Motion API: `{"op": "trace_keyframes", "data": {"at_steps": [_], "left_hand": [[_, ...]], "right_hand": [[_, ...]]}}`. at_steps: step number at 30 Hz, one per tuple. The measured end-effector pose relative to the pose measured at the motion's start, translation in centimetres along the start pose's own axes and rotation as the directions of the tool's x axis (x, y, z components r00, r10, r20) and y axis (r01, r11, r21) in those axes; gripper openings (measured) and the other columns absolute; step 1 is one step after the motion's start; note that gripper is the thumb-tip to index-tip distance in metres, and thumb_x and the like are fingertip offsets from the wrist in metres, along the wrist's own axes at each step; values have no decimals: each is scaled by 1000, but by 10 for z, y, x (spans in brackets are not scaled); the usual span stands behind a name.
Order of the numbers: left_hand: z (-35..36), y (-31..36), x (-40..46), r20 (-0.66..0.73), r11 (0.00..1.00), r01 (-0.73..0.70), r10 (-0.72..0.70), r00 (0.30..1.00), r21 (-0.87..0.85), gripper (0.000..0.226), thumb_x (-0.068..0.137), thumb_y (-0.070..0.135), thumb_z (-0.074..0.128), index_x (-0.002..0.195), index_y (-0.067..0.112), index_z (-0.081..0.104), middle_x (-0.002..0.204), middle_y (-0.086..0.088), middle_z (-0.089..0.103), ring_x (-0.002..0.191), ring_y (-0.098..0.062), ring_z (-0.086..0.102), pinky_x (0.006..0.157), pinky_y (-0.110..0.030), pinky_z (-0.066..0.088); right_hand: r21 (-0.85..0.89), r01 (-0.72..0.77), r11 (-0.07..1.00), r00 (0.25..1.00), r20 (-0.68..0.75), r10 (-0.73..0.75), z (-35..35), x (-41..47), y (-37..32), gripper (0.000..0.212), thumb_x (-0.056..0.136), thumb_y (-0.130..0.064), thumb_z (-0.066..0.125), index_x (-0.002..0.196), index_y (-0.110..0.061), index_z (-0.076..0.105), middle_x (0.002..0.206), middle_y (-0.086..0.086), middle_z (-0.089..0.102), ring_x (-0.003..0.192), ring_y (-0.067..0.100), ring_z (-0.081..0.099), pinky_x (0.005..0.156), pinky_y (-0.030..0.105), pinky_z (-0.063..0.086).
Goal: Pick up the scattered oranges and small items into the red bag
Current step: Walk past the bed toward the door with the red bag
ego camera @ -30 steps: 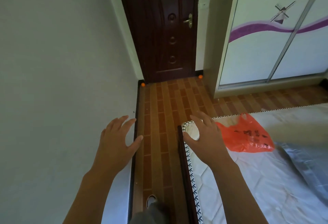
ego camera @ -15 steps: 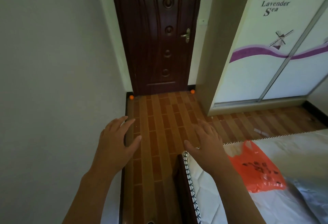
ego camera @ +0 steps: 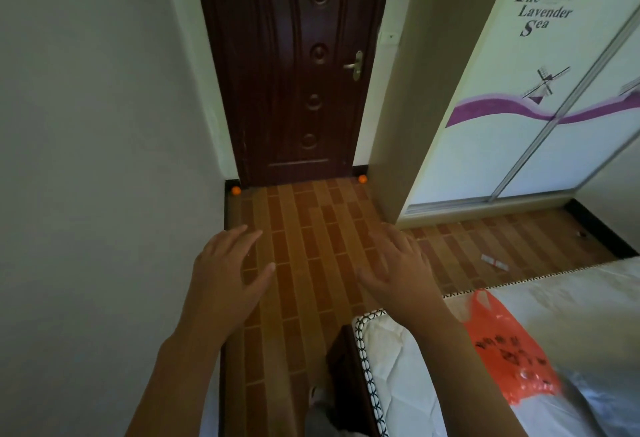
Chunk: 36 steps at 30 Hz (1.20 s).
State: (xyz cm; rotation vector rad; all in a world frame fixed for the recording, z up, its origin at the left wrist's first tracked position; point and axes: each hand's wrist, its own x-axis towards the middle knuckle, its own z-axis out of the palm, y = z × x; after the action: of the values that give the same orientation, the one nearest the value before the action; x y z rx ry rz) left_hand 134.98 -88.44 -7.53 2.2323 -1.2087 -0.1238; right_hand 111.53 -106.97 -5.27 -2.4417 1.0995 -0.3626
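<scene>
Right now two hands are reaching out in front of the person, over the floor (ego camera: 311,246) of brown tiles. The left hand (ego camera: 225,274) is hanging in the air near the grey wall (ego camera: 97,159), fingers spread wide and grasping nothing. The right hand (ego camera: 398,270) is hanging in the air too, fingers straight and loose, with nothing in it. The two hands are staying apart, with bare tiles showing between them.

Two small oranges are lying far ahead, at the foot of the dark wooden door (ego camera: 294,73). The left orange (ego camera: 236,190) is sitting in the corner where the wall is meeting the door frame. The right orange (ego camera: 362,179) is sitting at the other corner of the door, close to the side of the wardrobe (ego camera: 519,107) with the purple wave and the words "The Lavender Sea".

The red bag (ego camera: 502,343) is lying flat and crumpled on the white mattress (ego camera: 571,298), just beside the right forearm. A small white item (ego camera: 494,261) is lying on the tiles between the wardrobe and the mattress; what it is cannot be told. A tiny dark speck (ego camera: 583,234) is lying near the black skirting further right.
</scene>
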Motion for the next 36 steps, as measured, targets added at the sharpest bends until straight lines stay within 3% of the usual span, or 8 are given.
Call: {"op": "trace_keyframes", "data": {"at_steps": [7,13,21,29,36], "left_hand": [[22,-10,92,5,999,9,-9,1000,44,75,90,73,39,153,32,46,161,3,41,150,-23,34,121,-55,32],[23,6,191,-18,998,12,-11,1000,65,77,89,74,37,153,33,46,162,3,40,151,-23,32,122,-56,30],[34,25,286,-21,991,2,1,1000,132,77,89,74,36,153,32,47,161,3,42,150,-22,34,121,-57,32],[55,30,363,32,990,-49,45,998,132,75,89,74,37,153,35,46,161,7,39,150,-20,33,121,-54,32],[82,31,449,102,994,-108,106,989,18,68,93,68,50,153,37,45,162,12,35,153,-17,26,123,-51,31]], "right_hand": [[18,-1,1000,1000,22,0,6,100,19,75,84,-71,42,153,-41,38,167,-5,28,155,24,25,120,61,31],[54,49,997,999,-4,-49,-4,214,35,58,91,-67,46,146,-50,39,163,-13,33,153,23,29,118,64,34],[67,71,995,997,-36,-68,-11,313,53,54,96,-63,46,147,-50,32,167,-9,29,156,24,22,123,56,20],[74,17,997,998,-57,-13,-18,365,80,69,90,-71,41,153,-43,33,165,-11,30,154,22,24,123,57,27],[59,-124,991,986,-102,130,-23,414,101,64,96,-65,48,154,-42,34,167,-9,29,155,23,26,123,57,28]]}}
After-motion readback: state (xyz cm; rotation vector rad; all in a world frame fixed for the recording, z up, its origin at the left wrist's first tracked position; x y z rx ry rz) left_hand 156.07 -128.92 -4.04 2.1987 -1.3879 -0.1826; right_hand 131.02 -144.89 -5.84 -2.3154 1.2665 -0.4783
